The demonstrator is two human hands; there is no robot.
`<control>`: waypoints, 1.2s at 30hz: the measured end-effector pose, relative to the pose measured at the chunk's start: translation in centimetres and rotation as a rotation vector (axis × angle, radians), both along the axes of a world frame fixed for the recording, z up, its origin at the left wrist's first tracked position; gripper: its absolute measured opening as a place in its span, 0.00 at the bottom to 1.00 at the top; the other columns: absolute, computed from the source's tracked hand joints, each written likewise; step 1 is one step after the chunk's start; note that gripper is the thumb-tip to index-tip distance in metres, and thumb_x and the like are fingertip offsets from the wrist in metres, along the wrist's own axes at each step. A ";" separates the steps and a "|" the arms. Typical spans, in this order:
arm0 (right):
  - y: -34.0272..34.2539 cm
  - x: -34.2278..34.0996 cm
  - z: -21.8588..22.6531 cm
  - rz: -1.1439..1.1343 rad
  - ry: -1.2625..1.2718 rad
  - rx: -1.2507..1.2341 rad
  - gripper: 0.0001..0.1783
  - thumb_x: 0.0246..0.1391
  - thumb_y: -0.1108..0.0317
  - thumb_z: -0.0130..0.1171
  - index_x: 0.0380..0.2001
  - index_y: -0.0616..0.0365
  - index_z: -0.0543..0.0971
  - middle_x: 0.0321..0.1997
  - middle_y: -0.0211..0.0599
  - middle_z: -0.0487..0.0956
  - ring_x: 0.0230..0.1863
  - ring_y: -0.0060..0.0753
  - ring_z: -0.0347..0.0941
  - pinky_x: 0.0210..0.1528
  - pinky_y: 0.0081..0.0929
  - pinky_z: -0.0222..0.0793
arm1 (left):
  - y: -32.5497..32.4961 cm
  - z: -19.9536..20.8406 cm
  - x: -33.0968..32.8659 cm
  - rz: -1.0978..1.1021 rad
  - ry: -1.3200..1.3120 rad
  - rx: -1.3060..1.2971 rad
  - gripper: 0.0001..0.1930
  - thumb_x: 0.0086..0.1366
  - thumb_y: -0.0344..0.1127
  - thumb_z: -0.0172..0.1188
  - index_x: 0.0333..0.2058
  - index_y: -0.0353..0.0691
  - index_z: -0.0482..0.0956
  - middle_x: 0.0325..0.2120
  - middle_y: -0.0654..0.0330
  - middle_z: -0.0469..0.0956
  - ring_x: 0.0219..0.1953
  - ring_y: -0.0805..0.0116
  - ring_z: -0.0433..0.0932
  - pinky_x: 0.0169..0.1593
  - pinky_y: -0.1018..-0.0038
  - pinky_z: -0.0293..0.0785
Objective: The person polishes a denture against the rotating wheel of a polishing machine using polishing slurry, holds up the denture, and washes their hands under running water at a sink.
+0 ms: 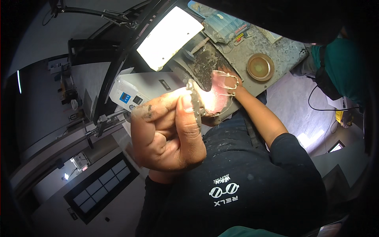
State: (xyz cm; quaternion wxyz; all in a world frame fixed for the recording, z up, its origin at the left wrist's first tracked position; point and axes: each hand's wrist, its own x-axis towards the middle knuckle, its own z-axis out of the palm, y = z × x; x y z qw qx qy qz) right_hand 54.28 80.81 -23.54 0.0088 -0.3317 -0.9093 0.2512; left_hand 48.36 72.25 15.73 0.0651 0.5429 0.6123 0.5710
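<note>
Raised close in front of me, my left hand [169, 130] pinches a partial denture [218, 94] between thumb and fingers. The denture has a pink, translucent plate, thin wire clasps looping from its far end, and a grey, grimy edge beside my thumb. Dark smudges mark my left fingers. Behind the denture, my right hand [233, 81] reaches down to a dark, wet, gritty tray [205, 63] on the bench. The denture and its clasps partly cover that hand, and its fingers blend into the dark grit, so their grip is unclear.
A brown bowl [268, 59] of greenish liquid stands on the grimy bench right of the tray. Beyond lies a blue-grey plastic packet [225, 25]. A bright white panel [169, 37] overhangs the tray. At left is a control box [120, 93]. Green clothing [339, 59] shows at the right.
</note>
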 end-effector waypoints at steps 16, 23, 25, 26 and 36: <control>0.2 -0.2 2.8 -0.128 0.005 -0.167 0.42 0.46 0.52 0.59 0.59 0.66 0.59 0.64 0.57 0.57 0.64 0.49 0.57 0.63 0.36 0.58 | 0.6 0.8 1.3 0.103 -0.025 0.082 0.03 0.60 0.21 0.51 0.32 0.27 0.70 0.17 0.53 0.76 0.20 0.76 0.76 0.31 0.84 0.74; 0.1 -0.3 1.5 -0.110 0.043 -0.134 0.42 0.46 0.53 0.59 0.59 0.66 0.59 0.64 0.57 0.57 0.64 0.49 0.57 0.63 0.36 0.58 | 0.1 0.5 0.4 -0.003 0.012 0.037 0.08 0.58 0.16 0.52 0.37 0.27 0.65 0.22 0.49 0.79 0.23 0.78 0.78 0.30 0.88 0.70; 0.1 -0.3 1.7 -0.117 0.038 -0.140 0.42 0.46 0.53 0.59 0.59 0.66 0.59 0.64 0.57 0.57 0.64 0.49 0.57 0.63 0.36 0.58 | 0.2 0.4 0.4 0.003 0.017 0.040 0.08 0.58 0.16 0.52 0.36 0.27 0.65 0.22 0.49 0.79 0.23 0.78 0.78 0.30 0.88 0.70; 0.1 -0.4 1.8 -0.111 0.034 -0.135 0.42 0.46 0.53 0.59 0.59 0.66 0.59 0.64 0.57 0.57 0.64 0.49 0.57 0.63 0.36 0.57 | 0.2 0.5 0.5 0.013 0.024 0.044 0.08 0.58 0.16 0.52 0.36 0.27 0.65 0.21 0.49 0.79 0.23 0.78 0.78 0.30 0.88 0.70; 0.5 -0.1 2.0 -0.113 -0.021 -0.154 0.40 0.46 0.54 0.58 0.59 0.65 0.60 0.64 0.56 0.58 0.64 0.48 0.58 0.62 0.36 0.58 | 0.3 0.1 0.4 -0.125 0.241 0.022 0.10 0.57 0.16 0.54 0.38 0.26 0.67 0.26 0.49 0.79 0.28 0.73 0.79 0.31 0.85 0.73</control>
